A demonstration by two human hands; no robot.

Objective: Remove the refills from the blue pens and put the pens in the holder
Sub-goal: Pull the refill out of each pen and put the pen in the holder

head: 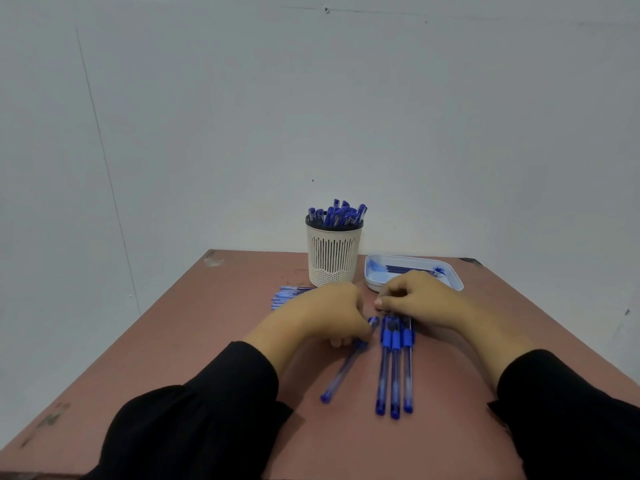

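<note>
My left hand gripped one translucent blue plastic pen for stripping while my curled right hand steadied three others

You face a plain pale grey wall behind a reddish-brown table with scuffed, worn corners, under even light.

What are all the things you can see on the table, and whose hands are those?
table: one, reddish brown, against a pale wall.
holder: one, cream with dark rim, far middle, full of blue pens.
tray: one, pale blue, right of holder, thin refills inside.
loose pen: one, blue, angled, gripped by left hand.
pen row: three, blue, side by side under right hand.
pen pile: several, blue, left of holder.
left hand: on loose pen.
right hand: fingers curled at row's tips.
sleeves: two, black.
</note>
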